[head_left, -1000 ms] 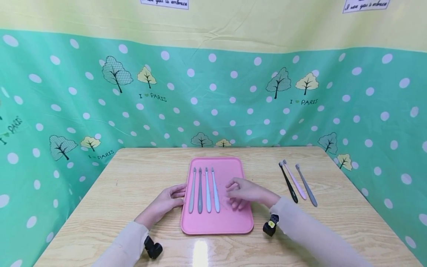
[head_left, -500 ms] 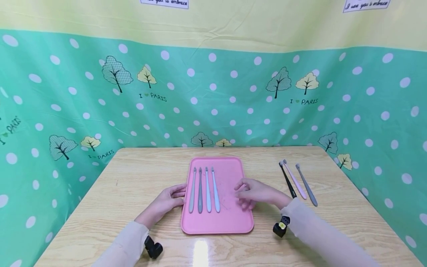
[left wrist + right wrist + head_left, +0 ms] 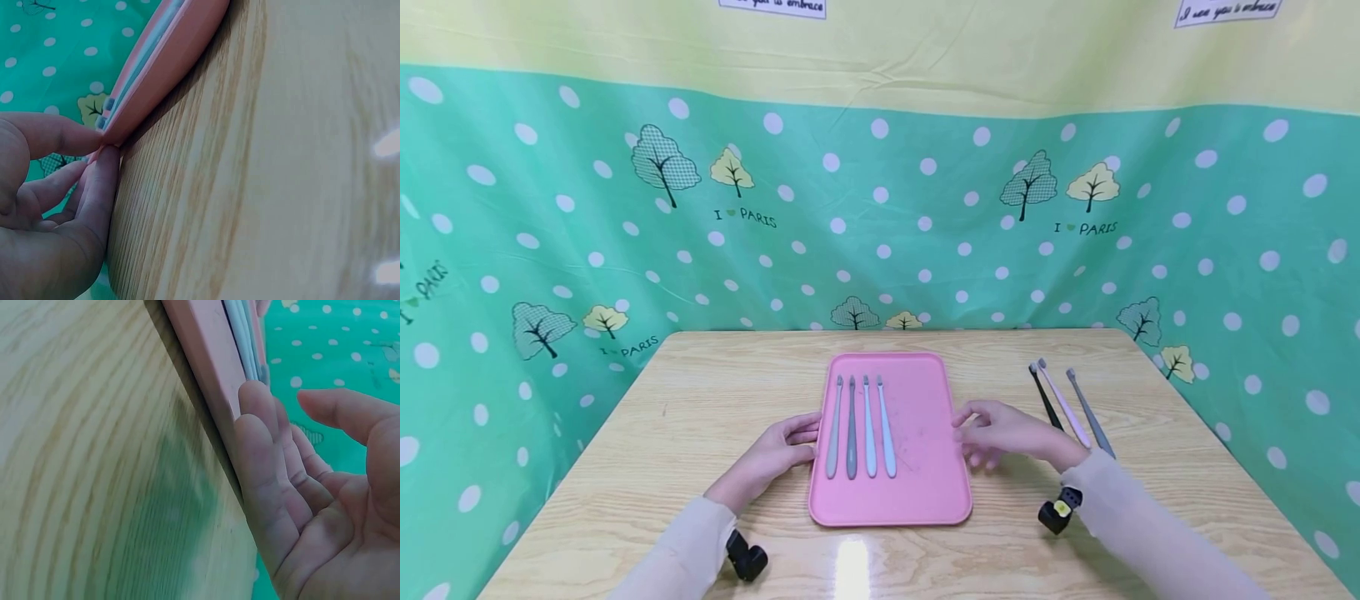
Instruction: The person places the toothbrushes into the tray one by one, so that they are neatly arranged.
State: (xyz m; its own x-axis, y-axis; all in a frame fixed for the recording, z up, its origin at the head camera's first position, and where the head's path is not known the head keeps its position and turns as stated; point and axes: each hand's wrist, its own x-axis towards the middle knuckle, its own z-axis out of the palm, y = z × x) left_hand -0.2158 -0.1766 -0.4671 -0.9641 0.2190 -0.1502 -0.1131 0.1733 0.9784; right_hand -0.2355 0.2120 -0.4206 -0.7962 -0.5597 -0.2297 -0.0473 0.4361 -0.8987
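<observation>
A pink tray (image 3: 917, 500) lies on the table with several toothbrushes side by side on its left half: a light grey one (image 3: 832, 442), a darker grey one (image 3: 852, 442) and pale blue ones (image 3: 887, 442). My left hand (image 3: 771, 458) holds the tray's left rim; in the left wrist view, fingertips and thumb (image 3: 107, 187) meet at the edge. Beside the right rim is my right hand (image 3: 1007, 433), holding nothing, its fingers loosely bent. In the right wrist view its thumb (image 3: 337, 409) stands apart from the fingers (image 3: 256, 450), which are close to the rim.
Right of the tray lie a black toothbrush (image 3: 1045, 396), a pink toothbrush (image 3: 1063, 404) and a grey toothbrush (image 3: 1090, 412), their lower ends partly behind my right arm. A green dotted curtain (image 3: 925, 208) hangs behind the wooden table (image 3: 722, 375).
My right hand has moved right, from over the tray's right half to its right rim. The left hand and the toothbrushes have stayed in place.
</observation>
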